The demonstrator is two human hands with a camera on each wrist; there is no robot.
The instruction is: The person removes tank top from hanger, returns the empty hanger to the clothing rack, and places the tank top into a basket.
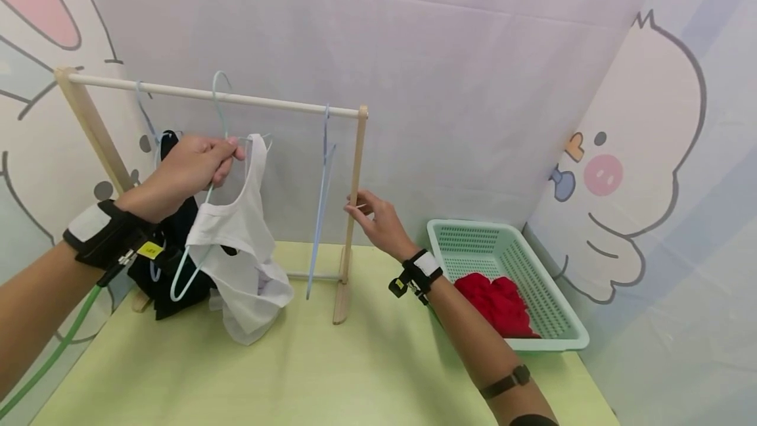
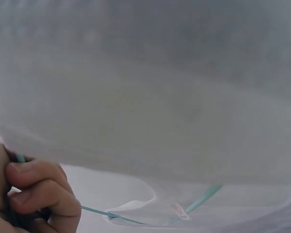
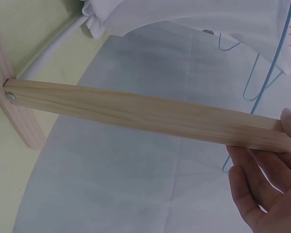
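My left hand (image 1: 198,160) pinches a pale green clothes hanger (image 1: 220,107) just below its hook, which is over the rack's white rod (image 1: 266,103). A white sleeveless top (image 1: 251,268) hangs from this tilted hanger, one strap over its far arm. The near end of the hanger sticks out bare at the lower left. In the left wrist view, white cloth (image 2: 150,121) covers most of the picture beside the curled fingers (image 2: 51,196). My right hand (image 1: 381,223) holds the rack's right wooden post (image 3: 150,115), thumb on one side and fingers on the other.
A bare blue hanger (image 1: 320,215) hangs by the right post. Behind my left hand, a black garment (image 1: 177,281) hangs from another hanger (image 1: 144,110). To the right, a green plastic basket (image 1: 550,281) holds red cloth (image 1: 493,301) on the yellow-green table (image 1: 331,373).
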